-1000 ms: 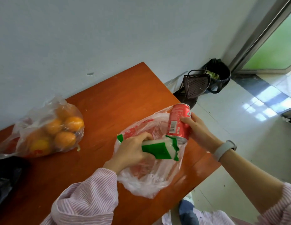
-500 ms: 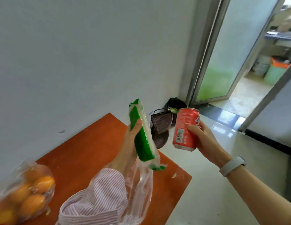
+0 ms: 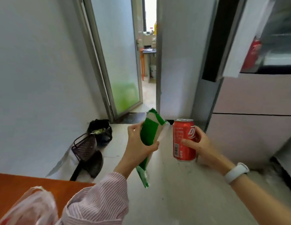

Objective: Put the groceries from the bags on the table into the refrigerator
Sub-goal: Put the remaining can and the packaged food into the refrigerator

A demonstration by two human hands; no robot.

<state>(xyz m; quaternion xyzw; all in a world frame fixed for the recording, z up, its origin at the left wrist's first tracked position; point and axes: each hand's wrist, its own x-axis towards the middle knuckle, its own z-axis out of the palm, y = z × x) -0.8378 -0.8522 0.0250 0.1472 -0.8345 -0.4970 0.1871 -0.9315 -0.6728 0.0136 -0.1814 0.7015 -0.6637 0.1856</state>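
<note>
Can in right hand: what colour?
Red can, white lettering; head view.

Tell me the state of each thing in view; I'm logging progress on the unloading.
Red can: upright, held by right hand.
Green packet: tilted, gripped by left hand.
Plastic bag: lying on table.
Refrigerator: upper door open.
Glass door: ajar.

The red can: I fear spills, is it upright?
Upright: the red can stands vertical in the right hand, top rim up.
</note>
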